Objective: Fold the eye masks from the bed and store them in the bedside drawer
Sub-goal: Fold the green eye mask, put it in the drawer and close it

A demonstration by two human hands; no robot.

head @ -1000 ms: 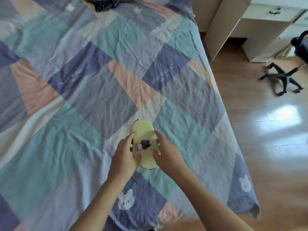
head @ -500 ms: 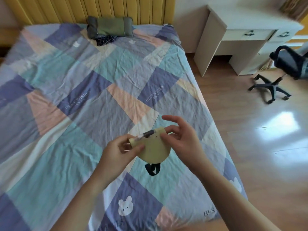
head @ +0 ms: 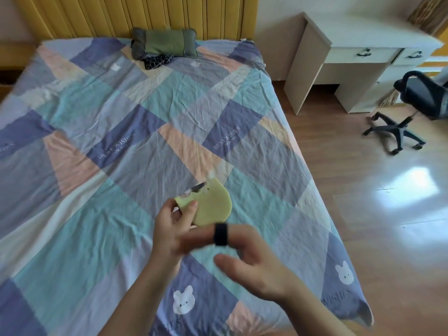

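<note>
A pale yellow eye mask (head: 213,206), folded in half, is held up above the patchwork bed cover (head: 121,146). My left hand (head: 173,229) pinches its left edge between thumb and fingers. The mask's black elastic strap (head: 220,234) hangs below it and is looped over a finger of my right hand (head: 244,260), which is blurred with motion just under the mask. No bedside drawer can be told apart from the desk drawers in view.
A green pillow (head: 164,43) and a dark checked cloth (head: 157,61) lie at the head of the bed. To the right stand a white desk with drawers (head: 363,54) and a black office chair (head: 412,110) on the wooden floor (head: 388,214).
The mask went from flat on the bed to lifted and folded. My right hand dropped from the mask's top edge to the strap below it. My view tilted up toward the headboard.
</note>
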